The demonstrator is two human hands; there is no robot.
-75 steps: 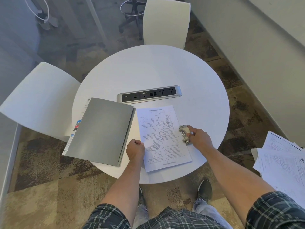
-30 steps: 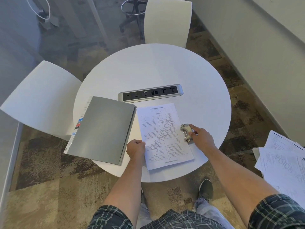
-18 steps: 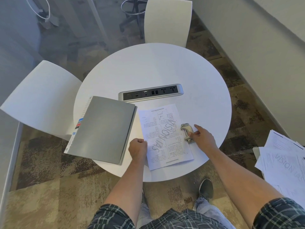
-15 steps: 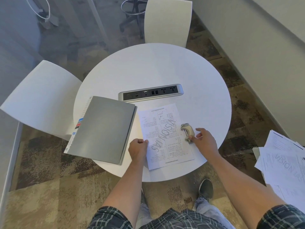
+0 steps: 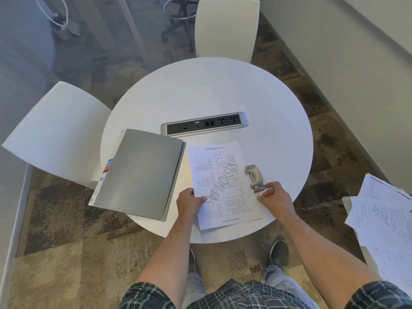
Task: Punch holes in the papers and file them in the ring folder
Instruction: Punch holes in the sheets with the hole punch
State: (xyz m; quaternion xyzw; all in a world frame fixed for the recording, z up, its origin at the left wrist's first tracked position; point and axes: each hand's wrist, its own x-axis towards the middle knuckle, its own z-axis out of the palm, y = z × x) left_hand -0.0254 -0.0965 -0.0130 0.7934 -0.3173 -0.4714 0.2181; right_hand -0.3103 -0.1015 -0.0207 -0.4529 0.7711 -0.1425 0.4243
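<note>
A printed paper sheet (image 5: pixel 223 184) lies on the near part of the round white table (image 5: pixel 211 90). Its right edge sits in the beige hole punch (image 5: pixel 254 176). My left hand (image 5: pixel 189 202) pinches the sheet's left edge, thumb on top. My right hand (image 5: pixel 275 197) lies just behind the punch's near end with fingers loosely curled. Its index fingertip touches the punch and its thumb tip is at the sheet's right edge. The closed grey ring folder (image 5: pixel 140 172) lies to the left of the sheet, with coloured tabs showing at its left side.
A silver power socket strip (image 5: pixel 204 126) is set into the table's middle. White chairs stand at the left (image 5: pixel 58 134) and at the far side (image 5: pixel 226 27). A loose pile of printed papers (image 5: pixel 388 221) sits low at the right, off the table.
My right hand has come off the top of the punch and drawn back to its near end. The sheet has shifted slightly. My left hand keeps its hold on the left edge.
</note>
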